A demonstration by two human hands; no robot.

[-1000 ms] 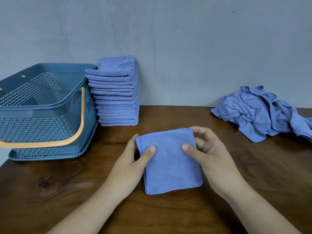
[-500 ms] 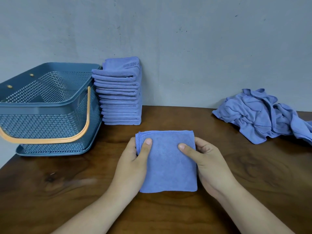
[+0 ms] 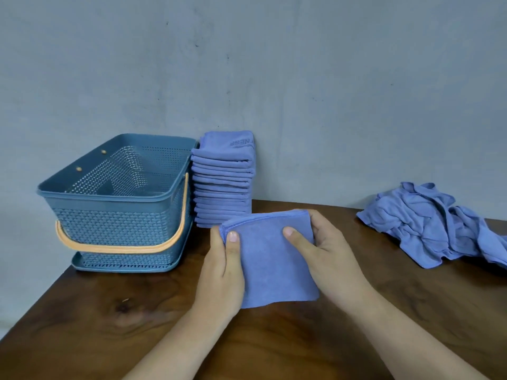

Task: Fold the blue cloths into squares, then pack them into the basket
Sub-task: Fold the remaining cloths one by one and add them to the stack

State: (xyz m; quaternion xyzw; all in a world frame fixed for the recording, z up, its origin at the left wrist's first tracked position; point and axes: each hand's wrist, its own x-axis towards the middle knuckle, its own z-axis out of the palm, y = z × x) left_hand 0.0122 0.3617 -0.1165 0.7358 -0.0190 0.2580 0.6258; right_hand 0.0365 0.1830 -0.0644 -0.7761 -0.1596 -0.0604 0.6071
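Nearest to us on the worktop [image 3: 109,311], our left grip [image 3: 219,270] and right grip [image 3: 329,259] each pinch one side of the folded cloth [image 3: 271,264], thumb on top and fingers tucked beneath. The square looks finished: its edges line up and the layers show along the far-left hem. We cannot tell whether its near edge touches the wood.

We judge the step in hand to be carrying this square to join the others, so the fold itself is what we must guard. We should press the layers together with both thumbs and hold the cloth level. Neither side should sag, since fabric this soft will likely slide open if held by one corner.

Just beyond, the stack of folded cloths [image 3: 223,182] stands tall against the wall, just beside the basket [image 3: 109,197], which shows no cloth inside. A tall stack may lean, so we should lay the square flat and in line with it, and let go only once it sits. Farther right, well apart, lies the heap of unfolded cloths [image 3: 428,223].
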